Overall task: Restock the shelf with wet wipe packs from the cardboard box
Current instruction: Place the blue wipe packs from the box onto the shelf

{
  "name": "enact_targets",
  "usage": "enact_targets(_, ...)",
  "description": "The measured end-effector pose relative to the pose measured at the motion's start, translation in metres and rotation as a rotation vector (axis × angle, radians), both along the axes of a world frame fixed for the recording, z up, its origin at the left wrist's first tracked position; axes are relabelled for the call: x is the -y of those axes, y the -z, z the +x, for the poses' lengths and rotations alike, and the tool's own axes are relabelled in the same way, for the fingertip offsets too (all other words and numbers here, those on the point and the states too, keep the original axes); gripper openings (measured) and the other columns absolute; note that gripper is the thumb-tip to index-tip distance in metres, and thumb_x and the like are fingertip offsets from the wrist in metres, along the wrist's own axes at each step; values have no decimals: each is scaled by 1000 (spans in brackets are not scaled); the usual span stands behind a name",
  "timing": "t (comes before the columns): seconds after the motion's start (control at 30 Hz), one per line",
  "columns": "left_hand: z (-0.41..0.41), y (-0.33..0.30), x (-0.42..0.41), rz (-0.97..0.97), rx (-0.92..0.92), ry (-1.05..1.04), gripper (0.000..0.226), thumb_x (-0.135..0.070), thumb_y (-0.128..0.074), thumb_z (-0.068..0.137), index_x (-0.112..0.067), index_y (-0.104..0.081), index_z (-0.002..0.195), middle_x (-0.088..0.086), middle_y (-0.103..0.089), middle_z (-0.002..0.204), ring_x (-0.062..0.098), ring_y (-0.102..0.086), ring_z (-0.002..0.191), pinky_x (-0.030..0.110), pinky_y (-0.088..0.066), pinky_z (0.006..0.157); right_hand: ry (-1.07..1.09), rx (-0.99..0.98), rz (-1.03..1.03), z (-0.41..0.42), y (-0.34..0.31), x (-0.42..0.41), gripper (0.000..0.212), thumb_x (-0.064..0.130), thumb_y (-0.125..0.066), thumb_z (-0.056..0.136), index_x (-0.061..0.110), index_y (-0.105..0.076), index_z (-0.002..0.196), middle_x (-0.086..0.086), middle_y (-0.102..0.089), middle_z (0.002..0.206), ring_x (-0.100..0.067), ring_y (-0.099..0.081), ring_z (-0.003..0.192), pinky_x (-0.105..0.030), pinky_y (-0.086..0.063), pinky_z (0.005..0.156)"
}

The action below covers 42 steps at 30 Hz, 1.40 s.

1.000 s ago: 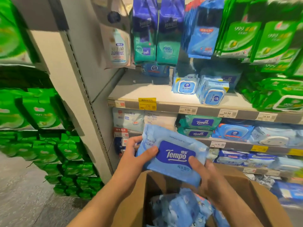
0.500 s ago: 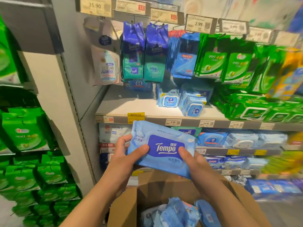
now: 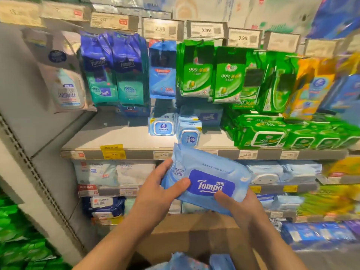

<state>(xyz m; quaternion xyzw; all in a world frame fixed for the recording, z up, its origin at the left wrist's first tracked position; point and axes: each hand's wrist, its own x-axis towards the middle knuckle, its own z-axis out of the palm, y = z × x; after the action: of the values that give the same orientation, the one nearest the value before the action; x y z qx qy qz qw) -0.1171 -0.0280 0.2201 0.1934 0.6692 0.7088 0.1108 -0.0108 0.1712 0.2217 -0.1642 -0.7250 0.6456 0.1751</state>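
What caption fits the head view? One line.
Both hands hold a blue Tempo pack before the shelf.

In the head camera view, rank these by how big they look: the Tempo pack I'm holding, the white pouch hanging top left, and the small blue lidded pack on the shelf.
1. White pouch and Tempo pack: similar; the held pack is nearer, so unsure.
2. Small blue lidded pack: smallest.

The person is showing two bare forearms, wearing no sleeves, gloves, rings or watch; left hand (image 3: 155, 193) and right hand (image 3: 243, 209) are both uncovered.
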Motion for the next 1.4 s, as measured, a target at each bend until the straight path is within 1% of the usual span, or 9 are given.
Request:
enact_targets(0.13,-7,13,-57,-74,15,48,76,-52,-84,82,-42,-50,149,0,-62,142,22,-63,128,49,-50,108,75,-84,-22,2,18,-50,79,48,-91,53,25,-65,124,5,-76,114,-17,-73,105,-41,-59,90)
enact_targets(0.27,-7,15,-103,55,149,63,81,-21,-86,83,-34,-45,152,-1,-68,135,24,-72,113,45,-58,97,180,-164,-26,-1,23,-78,76,58,-92,48,47,-66,118,-4,-68,124,-20,-70,111,-47,-58,90)
enact_targets(0.37,-17,17,-127,131,374,-47,103,-25,-96,70,-19,-35,152,10,-61,141,27,-74,108,46,-59,96,235,-170,9,-11,28,-96,83,59,-91,51,34,-61,124,-2,-69,121,-15,-71,105,-50,-59,90)
enact_targets(0.5,-28,11,-152,245,541,25,55,-11,-74,90,1,-50,138,16,-75,118,27,-74,109,39,-59,98,240,-191,60,-31,29,-113,74,46,-88,59,27,-60,125,0,-64,123,-2,-70,99,-29,-61,78)
enact_targets(0.63,-43,6,-169,331,589,35,40,-16,-69,93,0,-64,130,12,-76,117,23,-73,111,36,-57,101,235,-184,122,-57,22,-126,76,43,-82,60,23,-59,129,8,-48,118,18,-58,94,-1,-45,64)
enact_targets(0.8,-68,0,-188,369,698,-35,24,-15,-61,102,2,-69,117,13,-79,103,15,-78,85,22,-62,69,243,-173,233,-93,21,-144,60,21,-90,76,31,-53,121,3,-43,116,15,-53,97,0,-42,65)
enact_targets(1.1,-106,4,-218,317,805,-212,35,-21,-75,92,-1,-67,120,15,-79,103,19,-77,81,27,-64,72,244,-139,328,-133,26,-170,50,21,-87,78,23,-57,119,0,-43,117,-15,-50,106,-24,-41,88)
enact_targets(1.3,-109,-2,-226,393,821,-309,28,-14,-73,94,-2,-65,119,12,-75,88,12,-72,52,21,-56,45,238,-192,430,-151,34,-174,43,12,-86,79,2,-65,115,-8,-49,113,-4,-44,97,4,-32,81)
enact_targets(1.4,-112,-4,-227,389,820,-304,31,-13,-71,95,-2,-65,123,12,-74,95,16,-73,66,21,-56,45,211,-223,418,-157,37,-177,46,11,-84,82,3,-63,122,-9,-50,113,-11,-52,100,3,-34,82)
